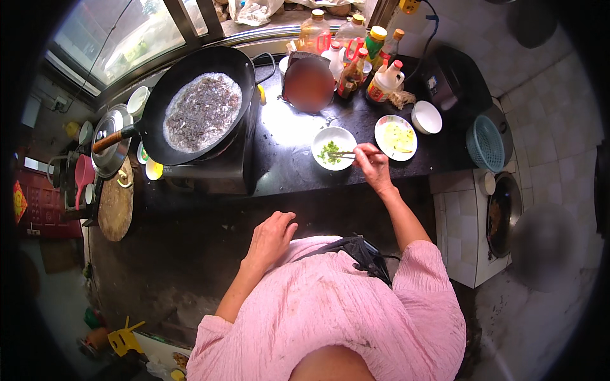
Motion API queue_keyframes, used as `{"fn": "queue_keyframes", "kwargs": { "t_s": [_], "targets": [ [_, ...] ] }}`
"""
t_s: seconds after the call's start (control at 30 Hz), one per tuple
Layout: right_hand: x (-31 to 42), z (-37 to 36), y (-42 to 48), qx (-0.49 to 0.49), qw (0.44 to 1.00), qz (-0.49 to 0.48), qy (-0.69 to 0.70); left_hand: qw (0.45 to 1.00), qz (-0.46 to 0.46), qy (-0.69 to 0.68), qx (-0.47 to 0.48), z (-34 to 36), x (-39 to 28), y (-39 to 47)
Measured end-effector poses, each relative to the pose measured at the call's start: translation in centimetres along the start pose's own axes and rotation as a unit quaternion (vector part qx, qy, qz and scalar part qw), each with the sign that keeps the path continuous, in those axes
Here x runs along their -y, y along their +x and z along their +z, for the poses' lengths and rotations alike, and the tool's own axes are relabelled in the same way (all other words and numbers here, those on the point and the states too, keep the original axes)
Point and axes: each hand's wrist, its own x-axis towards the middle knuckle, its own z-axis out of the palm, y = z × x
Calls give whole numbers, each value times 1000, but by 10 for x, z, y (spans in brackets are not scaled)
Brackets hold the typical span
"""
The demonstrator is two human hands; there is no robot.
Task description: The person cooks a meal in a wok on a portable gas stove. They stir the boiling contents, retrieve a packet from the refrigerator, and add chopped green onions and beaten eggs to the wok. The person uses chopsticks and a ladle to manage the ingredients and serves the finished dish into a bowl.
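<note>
My right hand (372, 166) holds a pair of chopsticks (347, 155), their tips among chopped green pieces (330, 152) in a white bowl (341, 134) on the dark counter. Just right of it sits a plate (382, 125) with yellow food and green bits. My left hand (273, 237) hangs before my body, short of the counter's edge, holding nothing visible, its fingers slightly bent. At the left a large black wok (157, 105) with a wooden handle (113, 138) stands on the stove (209, 178); dark bits lie in whitish, bubbly liquid inside it.
Behind the bowls stand a sauce bottle (351, 74), a white jug (385, 82) and several other bottles. An empty white bowl (426, 117) and a blue plastic basket (485, 143) are at the right. Left of the stove are a metal lid (107, 157) and a round wooden cutting board (116, 205).
</note>
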Motion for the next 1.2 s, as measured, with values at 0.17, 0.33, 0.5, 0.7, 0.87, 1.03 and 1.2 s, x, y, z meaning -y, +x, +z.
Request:
{"fn": "queue_keyframes", "kwargs": {
  "t_s": [0.17, 0.33, 0.5, 0.7, 0.87, 1.03, 1.2],
  "targets": [
    [-2, 2, 11, -4, 997, -59, -53, 1000, 13, -7, -7, 3, -3, 0],
    [12, -6, -1, 14, 998, 50, 30, 999, 23, -13, -33, 7, 0, -4],
    [6, -9, 2, -6, 1000, 18, -4, 1000, 16, -8, -6, 10, 0, -6],
    [-12, -15, -3, 20, 994, -76, -74, 1000, 18, -2, 0, 14, 3, -9],
    [14, -2, 7, 17, 998, -16, -56, 1000, 5, 3, 8, 15, 7, -7],
    [19, -10, 3, 92, 993, 0, -73, 1000, -26, -18, -3, 8, 8, -11],
    [20, -14, 0, 86, 994, 26, -67, 999, -40, -25, -10, 6, 17, -18]
  ]
}}
